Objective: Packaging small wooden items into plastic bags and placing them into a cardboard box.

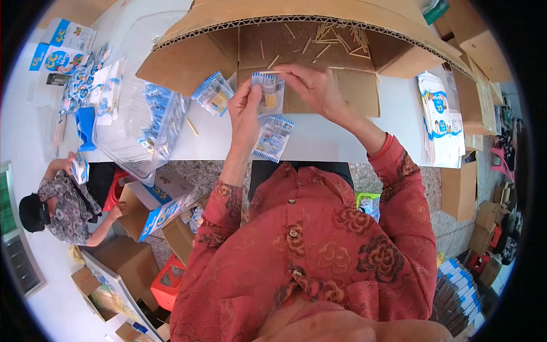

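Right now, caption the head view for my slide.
Left hand holding a clear packet, right hand pinching a thin stick, at an open cardboard box.

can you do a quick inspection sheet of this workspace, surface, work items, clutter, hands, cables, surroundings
Surface: white table, with an open cardboard box on it.
Work items: clear-and-blue packet in hand; two other packets nearby, the left packet and the near packet; thin sticks scattered in the box.
Clutter: one loose stick on the table; a clear plastic bin with more packets; printed cartons at right.
Hands: left hand grips the packet; right hand pinches what looks like a thin stick at its top edge.
Cables: nothing seen.
Surroundings: another person at left, holding a small box; red stool on the floor.
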`<state>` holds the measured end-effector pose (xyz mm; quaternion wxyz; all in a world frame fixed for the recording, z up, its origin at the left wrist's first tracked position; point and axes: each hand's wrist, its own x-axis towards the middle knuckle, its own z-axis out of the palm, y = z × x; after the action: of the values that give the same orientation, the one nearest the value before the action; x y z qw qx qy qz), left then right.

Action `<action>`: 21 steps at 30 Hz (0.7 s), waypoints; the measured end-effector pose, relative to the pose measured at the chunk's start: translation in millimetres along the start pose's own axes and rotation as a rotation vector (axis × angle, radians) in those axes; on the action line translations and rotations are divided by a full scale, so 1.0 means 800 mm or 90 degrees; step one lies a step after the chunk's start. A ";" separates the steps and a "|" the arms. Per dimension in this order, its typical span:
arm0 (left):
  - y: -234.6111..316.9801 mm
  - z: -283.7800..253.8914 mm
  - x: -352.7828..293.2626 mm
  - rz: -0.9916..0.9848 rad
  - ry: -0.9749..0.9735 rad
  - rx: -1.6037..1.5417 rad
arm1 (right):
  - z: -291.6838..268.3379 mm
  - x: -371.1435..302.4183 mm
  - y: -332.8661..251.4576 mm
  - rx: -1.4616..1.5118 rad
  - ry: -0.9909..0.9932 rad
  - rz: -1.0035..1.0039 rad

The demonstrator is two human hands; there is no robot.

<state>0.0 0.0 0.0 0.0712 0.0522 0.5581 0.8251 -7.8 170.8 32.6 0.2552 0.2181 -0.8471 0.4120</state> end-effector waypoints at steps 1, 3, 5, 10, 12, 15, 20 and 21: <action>0.003 0.005 -0.002 0.005 -0.004 -0.005 | -0.001 0.001 -0.001 0.019 -0.018 0.032; 0.002 0.005 -0.004 0.009 -0.006 -0.010 | -0.001 0.001 0.000 0.039 -0.036 0.064; -0.006 0.000 -0.004 -0.046 -0.029 -0.058 | -0.001 0.002 0.001 0.040 -0.019 0.040; -0.006 -0.009 -0.009 -0.148 -0.029 -0.076 | -0.001 0.001 -0.002 0.094 -0.033 0.053; -0.005 -0.008 -0.010 -0.130 -0.015 -0.069 | -0.002 0.001 -0.001 0.094 -0.044 0.056; -0.002 -0.007 -0.012 -0.084 0.006 -0.012 | -0.009 0.003 0.002 0.097 -0.078 0.090; -0.009 -0.009 -0.020 -0.052 -0.024 0.010 | -0.025 0.010 -0.002 0.073 -0.133 0.081; -0.011 -0.008 -0.022 -0.051 -0.025 0.009 | -0.027 0.011 -0.004 0.072 -0.133 0.081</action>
<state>16.5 -6.0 -10.4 0.1145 0.0463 0.5643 0.8163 -7.6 185.4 51.5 0.1261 0.2202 -0.8566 0.4493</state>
